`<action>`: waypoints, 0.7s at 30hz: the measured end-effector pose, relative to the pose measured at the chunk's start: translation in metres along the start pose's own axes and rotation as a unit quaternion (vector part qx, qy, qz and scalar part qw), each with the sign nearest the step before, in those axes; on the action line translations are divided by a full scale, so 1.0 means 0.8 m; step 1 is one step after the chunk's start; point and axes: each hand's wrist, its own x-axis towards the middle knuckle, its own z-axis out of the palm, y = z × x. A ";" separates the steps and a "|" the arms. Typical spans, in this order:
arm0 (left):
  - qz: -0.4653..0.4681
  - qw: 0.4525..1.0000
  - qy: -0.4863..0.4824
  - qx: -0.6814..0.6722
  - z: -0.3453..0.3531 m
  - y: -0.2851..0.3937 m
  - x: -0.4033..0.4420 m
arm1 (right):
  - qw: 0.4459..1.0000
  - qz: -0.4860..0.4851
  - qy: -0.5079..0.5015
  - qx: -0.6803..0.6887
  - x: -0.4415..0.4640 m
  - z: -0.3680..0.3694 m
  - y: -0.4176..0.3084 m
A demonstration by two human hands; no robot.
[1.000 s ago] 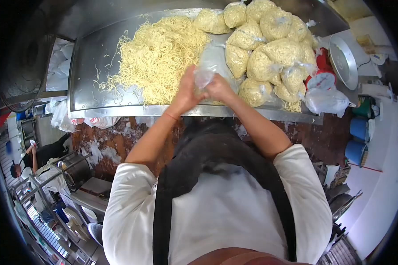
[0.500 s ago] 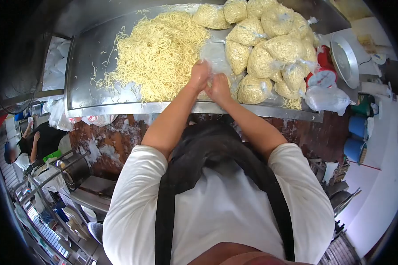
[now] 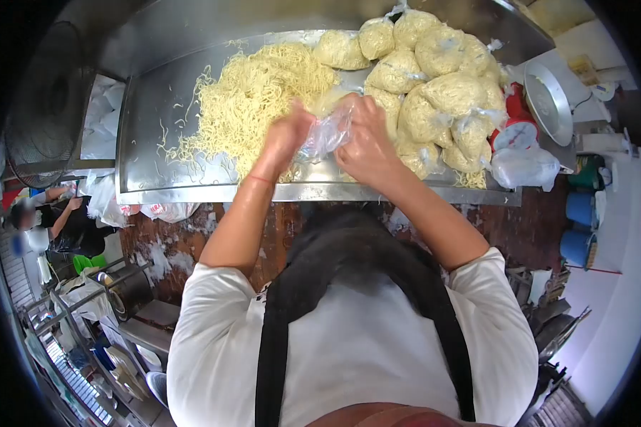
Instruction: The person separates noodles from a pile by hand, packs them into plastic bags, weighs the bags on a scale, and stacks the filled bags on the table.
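Note:
A clear plastic bag (image 3: 328, 134) is stretched between my two hands over the front part of the metal tray. My left hand (image 3: 290, 134), somewhat blurred, is closed at the bag's left side, beside the heap of loose yellow noodles (image 3: 253, 92). On the other side my right hand (image 3: 365, 142) grips the bag, its fingers curled. Whether the bag holds anything is hard to make out. Tied bags of noodles (image 3: 452, 96) are piled just right of my right hand.
The metal tray (image 3: 149, 135) has a raised front edge. At the right stand a red scale (image 3: 516, 134) with a round metal pan (image 3: 548, 103) and a plastic bundle (image 3: 525, 168). A fan (image 3: 43, 107) is at the left. Another person (image 3: 68, 220) stands at the far left.
My hands have moved apart and the clear bag now shows between them. The view has shifted a little, so the tray sits lower. The other person has changed posture.

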 end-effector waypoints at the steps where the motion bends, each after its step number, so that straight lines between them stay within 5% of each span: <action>1: -0.012 0.996 -0.021 -0.089 0.049 0.020 -0.049 | 1.000 0.015 -0.017 -0.005 -0.001 -0.005 -0.001; 4: -0.063 0.928 -0.075 -0.359 0.095 -0.010 -0.037 | 0.994 0.021 -0.096 0.040 -0.038 -0.008 0.008; 6: -0.070 0.888 -0.066 -0.449 0.110 -0.013 -0.032 | 0.940 0.170 -0.145 0.257 -0.101 -0.009 0.036; 7: -0.017 0.944 -0.070 -0.322 0.104 -0.028 -0.029 | 0.885 0.241 -0.170 0.359 -0.119 -0.009 0.041; 9: 0.086 0.992 -0.078 -0.039 0.081 -0.071 -0.016 | 0.862 0.298 -0.193 0.362 -0.123 0.008 0.056; 11: 0.201 0.937 -0.048 0.281 0.066 -0.076 -0.017 | 0.834 0.364 -0.203 0.362 -0.119 0.026 0.073; 13: 0.325 0.814 -0.038 0.480 0.057 -0.071 -0.019 | 0.799 0.431 -0.216 0.358 -0.122 0.043 0.088; 16: 0.352 0.804 0.001 0.479 0.056 -0.087 0.009 | 0.945 0.261 -0.099 0.169 -0.117 0.100 0.105; 21: 0.329 0.834 0.008 0.443 0.043 -0.142 0.054 | 0.929 0.310 -0.069 0.191 -0.158 0.197 0.139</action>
